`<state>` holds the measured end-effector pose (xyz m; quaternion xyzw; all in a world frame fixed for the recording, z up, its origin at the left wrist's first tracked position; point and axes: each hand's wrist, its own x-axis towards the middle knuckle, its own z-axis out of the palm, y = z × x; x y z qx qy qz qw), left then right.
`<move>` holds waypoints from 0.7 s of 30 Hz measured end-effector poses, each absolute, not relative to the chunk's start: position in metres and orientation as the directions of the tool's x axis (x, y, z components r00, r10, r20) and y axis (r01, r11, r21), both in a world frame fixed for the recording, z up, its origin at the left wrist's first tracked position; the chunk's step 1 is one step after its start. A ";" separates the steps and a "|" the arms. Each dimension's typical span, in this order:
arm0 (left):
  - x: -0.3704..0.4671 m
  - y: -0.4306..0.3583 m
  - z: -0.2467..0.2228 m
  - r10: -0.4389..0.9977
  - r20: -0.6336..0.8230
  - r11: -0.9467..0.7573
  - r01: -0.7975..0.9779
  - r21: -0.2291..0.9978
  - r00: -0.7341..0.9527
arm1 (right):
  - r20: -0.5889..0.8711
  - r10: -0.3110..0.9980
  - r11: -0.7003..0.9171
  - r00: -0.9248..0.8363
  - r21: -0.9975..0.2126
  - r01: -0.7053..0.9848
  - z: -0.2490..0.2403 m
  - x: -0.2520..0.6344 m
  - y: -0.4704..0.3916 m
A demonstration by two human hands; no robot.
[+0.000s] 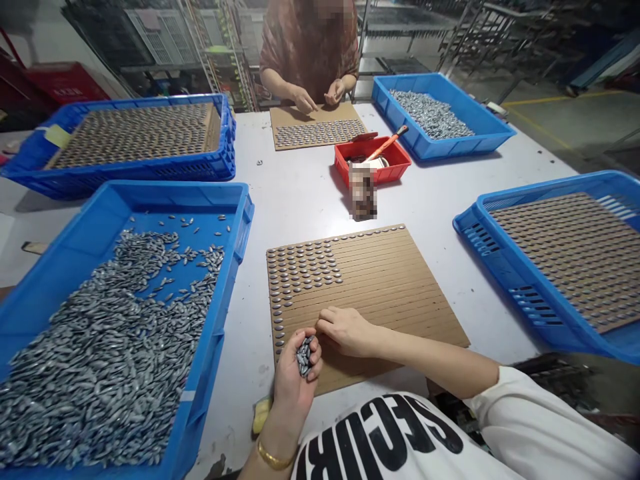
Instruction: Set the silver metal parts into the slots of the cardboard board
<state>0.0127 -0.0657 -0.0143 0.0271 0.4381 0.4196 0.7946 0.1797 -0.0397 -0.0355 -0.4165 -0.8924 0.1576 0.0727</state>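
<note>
A ridged brown cardboard sheet (390, 287) lies before me, with rows of small grey oval pieces (303, 263) at its upper left, along its left edge and along its far edge. My left hand (299, 363) is cupped palm up around a handful of grey pieces (303, 357), over the sheet's near left part. Just right of it, my right hand (345, 331) is over the sheet with its fingers pinched by the left fingertips; what they hold, if anything, is hidden.
A blue tray of loose pieces (245, 200) stands left. Blue crates with filled sheets stand far left (227, 143) and right (470, 217). Beyond are a red box (395, 175), another blue tray (425, 150) and a person (310, 47) at a partly filled sheet (295, 117).
</note>
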 end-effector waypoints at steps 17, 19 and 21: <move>0.016 -0.070 -0.011 0.698 -0.661 0.691 -0.501 0.522 0.274 | 0.064 0.918 0.203 -0.391 -0.923 0.327 0.003 0.188 -0.047; 0.016 -0.071 -0.011 0.698 -0.646 0.699 -0.490 0.521 0.308 | 0.064 0.913 0.209 -0.404 -0.921 0.328 0.006 0.187 -0.047; 0.016 -0.071 -0.011 0.701 -0.637 0.700 -0.485 0.525 0.322 | 0.053 0.908 0.205 -0.416 -0.922 0.328 0.009 0.186 -0.047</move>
